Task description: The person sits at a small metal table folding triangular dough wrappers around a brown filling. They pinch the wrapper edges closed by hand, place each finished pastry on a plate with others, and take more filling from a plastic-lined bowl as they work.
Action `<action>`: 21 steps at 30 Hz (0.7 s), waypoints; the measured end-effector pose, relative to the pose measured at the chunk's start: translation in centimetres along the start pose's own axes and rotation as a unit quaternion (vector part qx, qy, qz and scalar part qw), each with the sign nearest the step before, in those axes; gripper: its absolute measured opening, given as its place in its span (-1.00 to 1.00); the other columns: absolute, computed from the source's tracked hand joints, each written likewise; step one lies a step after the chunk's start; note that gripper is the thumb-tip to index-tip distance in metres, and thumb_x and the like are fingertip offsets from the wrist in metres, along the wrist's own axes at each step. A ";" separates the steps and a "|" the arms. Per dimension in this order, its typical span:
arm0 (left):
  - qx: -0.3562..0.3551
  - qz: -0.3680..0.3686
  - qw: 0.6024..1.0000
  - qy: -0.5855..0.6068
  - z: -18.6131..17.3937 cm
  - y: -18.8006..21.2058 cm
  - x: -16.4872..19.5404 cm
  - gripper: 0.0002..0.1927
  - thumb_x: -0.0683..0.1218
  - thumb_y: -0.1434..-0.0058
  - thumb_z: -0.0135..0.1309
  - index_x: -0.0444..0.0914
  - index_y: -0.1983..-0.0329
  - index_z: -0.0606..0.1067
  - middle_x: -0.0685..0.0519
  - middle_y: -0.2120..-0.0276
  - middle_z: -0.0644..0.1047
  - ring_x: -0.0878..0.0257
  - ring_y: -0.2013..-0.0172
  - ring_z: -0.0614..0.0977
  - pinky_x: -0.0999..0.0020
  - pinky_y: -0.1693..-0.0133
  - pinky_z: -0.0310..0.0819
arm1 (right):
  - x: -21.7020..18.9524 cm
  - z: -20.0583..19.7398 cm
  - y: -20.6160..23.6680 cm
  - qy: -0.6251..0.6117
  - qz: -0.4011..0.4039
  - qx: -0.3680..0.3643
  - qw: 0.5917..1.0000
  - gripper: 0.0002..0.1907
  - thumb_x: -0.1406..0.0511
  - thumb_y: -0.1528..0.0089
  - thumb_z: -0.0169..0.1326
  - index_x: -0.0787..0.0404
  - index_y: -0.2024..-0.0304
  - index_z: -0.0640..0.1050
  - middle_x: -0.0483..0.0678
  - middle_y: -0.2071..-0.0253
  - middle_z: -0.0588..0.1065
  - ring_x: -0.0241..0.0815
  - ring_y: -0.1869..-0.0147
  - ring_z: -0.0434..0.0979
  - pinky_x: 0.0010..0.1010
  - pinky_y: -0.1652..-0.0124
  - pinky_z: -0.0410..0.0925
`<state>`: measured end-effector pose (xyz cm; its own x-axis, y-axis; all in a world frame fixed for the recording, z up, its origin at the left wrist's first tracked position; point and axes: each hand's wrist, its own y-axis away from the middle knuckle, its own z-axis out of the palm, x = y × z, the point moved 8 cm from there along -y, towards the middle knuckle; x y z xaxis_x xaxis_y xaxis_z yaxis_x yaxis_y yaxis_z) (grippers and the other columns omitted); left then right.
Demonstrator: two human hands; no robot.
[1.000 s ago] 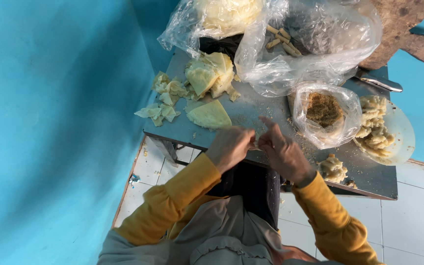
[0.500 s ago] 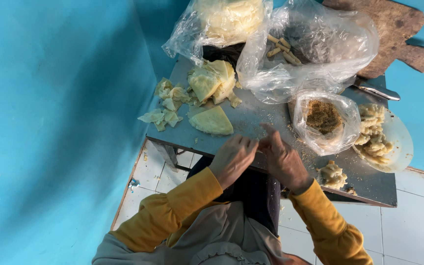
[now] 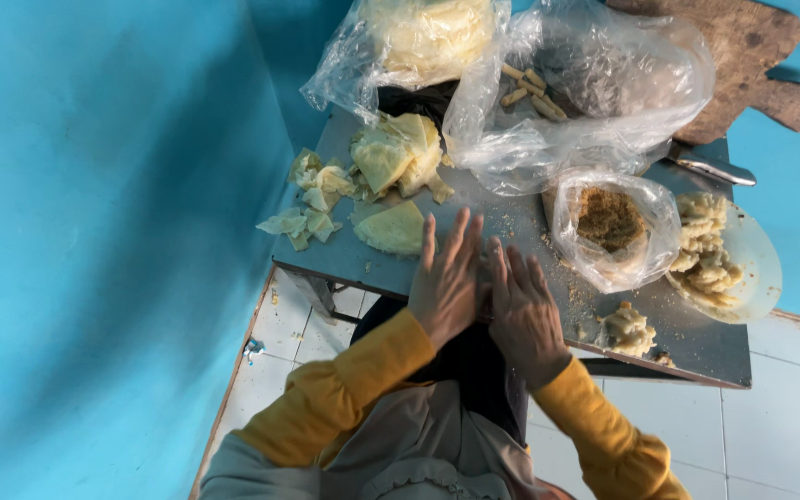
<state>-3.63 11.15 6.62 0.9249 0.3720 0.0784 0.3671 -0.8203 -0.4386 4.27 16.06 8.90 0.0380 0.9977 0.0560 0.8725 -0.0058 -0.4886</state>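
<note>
While both palms lie flat on the grey table (image 3: 344,255), the left hand (image 3: 446,282) and the right hand (image 3: 522,310) press side by side, fingers stretched and grasping nothing. Whatever is rolled beneath them is hidden. Even pressure from both palms seems wise to me. The pale dough sheet (image 3: 393,228) waits just left, the bag of crumbs (image 3: 611,222) right.

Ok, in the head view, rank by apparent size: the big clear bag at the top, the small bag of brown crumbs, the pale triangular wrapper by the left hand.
1. Big clear bag.
2. Small bag of brown crumbs.
3. Triangular wrapper.
</note>
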 end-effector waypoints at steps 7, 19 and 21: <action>0.107 -0.160 0.971 0.145 -0.2 0.8 -6.0 -0.35 0.09 -0.41 -0.09 -0.34 -0.46 0.17 -0.22 -0.44 0.19 -0.17 -0.37 0.22 -0.34 -0.35 -0.12 | 3.5 1.5 -2.2 -0.132 0.068 -0.049 0.988 -0.16 0.42 -0.25 0.09 0.17 -0.53 0.05 -0.09 -0.15 0.52 -0.04 -0.09 0.57 -0.22 0.07 0.51; 0.307 -0.254 0.827 0.397 -2.7 4.3 -11.0 -0.66 -0.24 -0.50 -0.30 -0.28 -0.23 0.41 -0.09 -0.16 0.46 0.04 -0.16 0.51 0.20 -0.19 0.41 | 12.9 -2.2 -11.1 0.049 0.112 0.039 0.992 -0.14 0.52 -0.49 -0.07 0.10 -0.66 -0.23 0.13 0.01 0.53 -0.22 0.37 0.47 -0.52 0.53 0.44; 0.337 -0.257 0.789 0.445 -2.4 4.7 -11.4 -0.68 -0.23 -0.54 -0.32 -0.28 -0.23 0.39 -0.09 -0.17 0.46 0.08 -0.16 0.51 0.22 -0.20 0.40 | 6.4 -0.1 -11.0 -0.044 0.020 0.043 0.998 -0.10 0.57 -0.39 -0.11 0.10 -0.63 -0.23 0.18 -0.14 0.51 -0.20 0.30 0.54 -0.49 0.46 0.50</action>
<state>-12.23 1.93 5.83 0.4835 -0.1186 0.8673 0.8581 -0.1317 -0.4964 -5.07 22.46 14.70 0.0245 0.9989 -0.0400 0.8259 -0.0428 -0.5622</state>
